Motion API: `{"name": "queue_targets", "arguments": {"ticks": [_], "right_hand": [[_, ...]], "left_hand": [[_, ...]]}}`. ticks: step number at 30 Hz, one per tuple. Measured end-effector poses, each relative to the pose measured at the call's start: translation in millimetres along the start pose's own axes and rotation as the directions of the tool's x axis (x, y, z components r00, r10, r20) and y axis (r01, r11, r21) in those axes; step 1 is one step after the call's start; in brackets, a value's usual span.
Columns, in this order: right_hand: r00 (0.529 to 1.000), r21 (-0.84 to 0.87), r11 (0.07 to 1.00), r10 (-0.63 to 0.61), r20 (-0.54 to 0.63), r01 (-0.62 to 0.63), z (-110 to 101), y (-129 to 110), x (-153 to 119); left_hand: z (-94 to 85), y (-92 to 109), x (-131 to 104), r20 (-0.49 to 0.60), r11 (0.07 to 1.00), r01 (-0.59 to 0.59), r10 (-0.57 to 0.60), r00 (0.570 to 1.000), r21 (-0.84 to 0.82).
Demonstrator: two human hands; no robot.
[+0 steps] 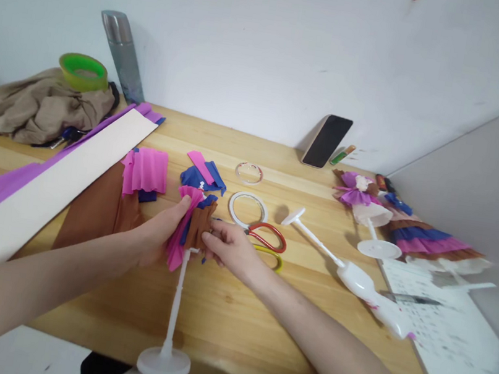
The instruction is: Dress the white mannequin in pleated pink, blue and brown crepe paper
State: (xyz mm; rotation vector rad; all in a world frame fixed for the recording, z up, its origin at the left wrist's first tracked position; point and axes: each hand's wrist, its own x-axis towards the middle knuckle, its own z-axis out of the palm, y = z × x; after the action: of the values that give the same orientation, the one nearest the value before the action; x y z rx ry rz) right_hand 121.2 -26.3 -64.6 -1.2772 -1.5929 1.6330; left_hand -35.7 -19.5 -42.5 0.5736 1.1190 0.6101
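Observation:
A small white dress form on a stand (176, 301) tilts away from me, its round base near the table's front edge. Pink crepe paper (176, 257), a little blue and brown crepe paper (199, 223) wrap its body. My left hand (161, 230) grips the wrapped form from the left, thumb on the pink layer. On the other side, my right hand (231, 248) pinches the edge of the brown layer; its fingertips are partly hidden. Close behind lie blue and pink scraps (204, 174), a roll of white tape (248, 209) and scissors with red and yellow handles (270, 238).
Left: a long cream strip (53, 183) over purple paper, a pink piece (146, 171), brown paper (90, 213), cloth (47, 100), green tape (83, 71), a bottle (123, 56). Right: another white form (357, 283), paper-dressed forms (429, 239), a phone (327, 141), a pen (415, 299).

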Motion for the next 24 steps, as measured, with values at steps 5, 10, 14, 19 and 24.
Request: {"name": "queue_targets", "arguments": {"ticks": [5,10,14,19,24], "right_hand": [[1.0,0.014,1.0,0.018,-0.013,-0.018,-1.7,-0.6,-0.9],[1.0,0.033,0.999,0.009,-0.014,-0.008,-2.1,-1.2,-1.6],[0.999,0.035,0.999,0.024,-0.035,-0.023,-2.6,-2.4,-1.9],[0.995,0.059,0.995,0.08,-0.054,-0.076,-2.8,-4.6,-2.0],[0.993,0.059,0.994,0.1,-0.066,-0.096,-1.5,-6.2,-2.7]], "left_hand": [[10.5,10.2,-9.8,-0.031,0.994,-0.095,0.093,0.995,-0.062],[10.0,7.6,-10.9,-0.056,0.996,-0.081,0.079,0.995,-0.027],[8.2,4.0,-8.2,0.002,0.993,-0.118,0.118,0.993,0.0],[9.0,5.3,-8.0,-0.147,0.991,-0.137,0.136,0.98,0.008],[11.1,5.6,-7.2,-0.215,0.991,-0.132,0.133,0.968,0.016]]}}
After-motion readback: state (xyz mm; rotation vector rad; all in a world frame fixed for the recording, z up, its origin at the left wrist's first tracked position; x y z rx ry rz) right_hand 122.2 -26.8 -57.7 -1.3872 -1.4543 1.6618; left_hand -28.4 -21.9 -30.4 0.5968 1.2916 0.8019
